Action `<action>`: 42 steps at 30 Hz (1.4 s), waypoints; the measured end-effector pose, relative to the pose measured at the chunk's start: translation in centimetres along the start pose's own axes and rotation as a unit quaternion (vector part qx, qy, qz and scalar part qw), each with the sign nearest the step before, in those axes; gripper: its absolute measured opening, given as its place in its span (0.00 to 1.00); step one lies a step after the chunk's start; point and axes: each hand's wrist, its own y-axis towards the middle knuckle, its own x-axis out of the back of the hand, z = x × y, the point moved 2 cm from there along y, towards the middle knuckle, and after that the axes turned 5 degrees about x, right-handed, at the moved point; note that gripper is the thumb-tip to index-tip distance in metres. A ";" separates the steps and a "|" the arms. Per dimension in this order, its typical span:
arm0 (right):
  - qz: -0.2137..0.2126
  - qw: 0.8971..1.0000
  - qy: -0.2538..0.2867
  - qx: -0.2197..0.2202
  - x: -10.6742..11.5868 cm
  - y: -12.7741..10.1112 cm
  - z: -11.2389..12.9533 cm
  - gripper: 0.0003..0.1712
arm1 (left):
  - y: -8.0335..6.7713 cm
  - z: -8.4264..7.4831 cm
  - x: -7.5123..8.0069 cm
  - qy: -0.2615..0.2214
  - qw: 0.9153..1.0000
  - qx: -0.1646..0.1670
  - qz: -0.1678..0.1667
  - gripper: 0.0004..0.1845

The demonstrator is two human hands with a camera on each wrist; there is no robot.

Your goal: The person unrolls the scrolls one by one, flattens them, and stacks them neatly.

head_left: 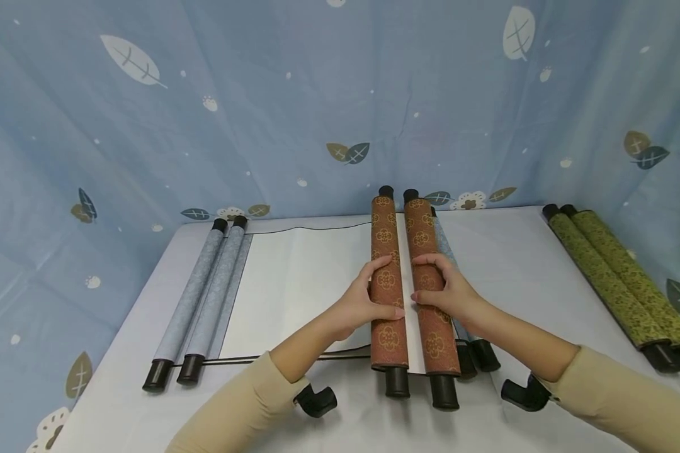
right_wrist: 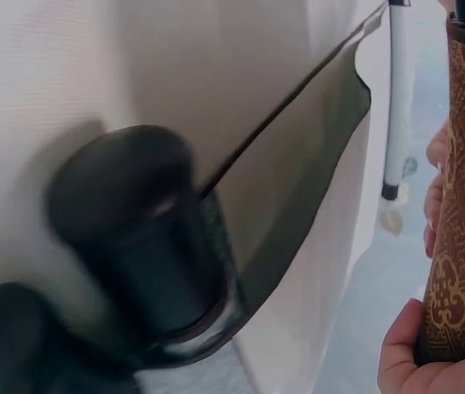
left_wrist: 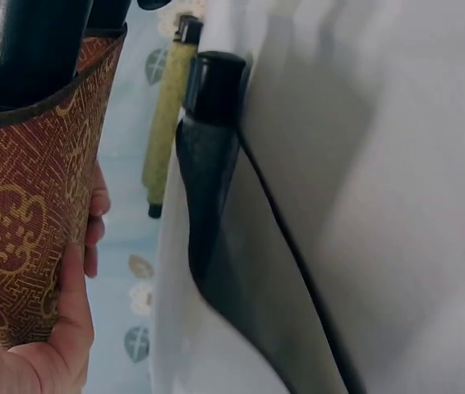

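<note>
A red-brown hanging scroll with gold flower patterns and black roller ends is held above a blue scroll, its two rolls standing side by side with a narrow white strip between them. My left hand (head_left: 356, 303) grips the left roll (head_left: 388, 340), thumb in front and fingers round its far side. Around the right roll (head_left: 435, 343) curl the thumb and fingers of my right hand (head_left: 450, 290). Below, the blue scroll lies spread open, showing white paper (head_left: 306, 283). Its left rolls (head_left: 212, 308) lie together; the right ones (head_left: 483, 353) are mostly hidden behind the red-brown scroll.
On the right side of the white-covered table (head_left: 515, 264) lies a rolled green-gold scroll (head_left: 623, 277). A blue leaf-patterned curtain (head_left: 283, 119) hangs behind the table. Black wrist cameras show below both forearms, the left one (head_left: 316, 401) close to the blue scroll's front edge.
</note>
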 end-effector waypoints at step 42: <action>0.057 0.994 -0.055 -0.078 -9.5 8.8 -1.8 0.35 | -1.4 4.9 9.7 0.115 0.980 0.087 -0.135 0.48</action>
